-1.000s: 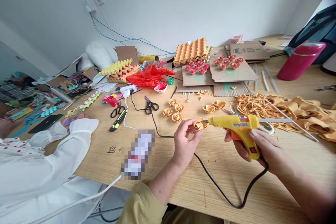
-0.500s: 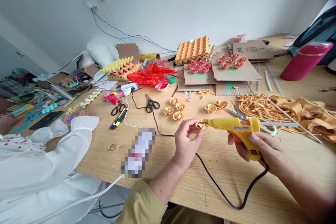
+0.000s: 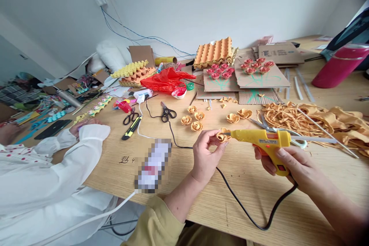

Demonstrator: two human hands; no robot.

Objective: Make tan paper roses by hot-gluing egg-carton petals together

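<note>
In the head view, the left hand (image 3: 206,157) pinched an orange flower (image 3: 221,137) between its thumb and fingertips. The right hand (image 3: 296,163) gripped a yellow glue gun (image 3: 256,137), fingers wrapped around the handle, a red light glowing on its side. The nozzle pointed left at the flower; whether its tip actually touched a petal was hard to make out. A black cable (image 3: 264,228) looped over the table (image 3: 109,169), on the near side of both hands' fingers. Just beyond the left fingers sat four small flowers (image 3: 196,126), with a pair of flowers (image 3: 244,113) farther right. Black-handled scissors (image 3: 166,110) lay beyond and left of the left fingertips. Past the right fingers spread a heap of orange strips (image 3: 281,117). Farther beyond both sets of fingers, red flowers (image 3: 250,70) stood on cardboard (image 3: 266,80). Well left of the left fingers, a co-worker's white sleeve (image 3: 92,146) rested on the table.
</note>
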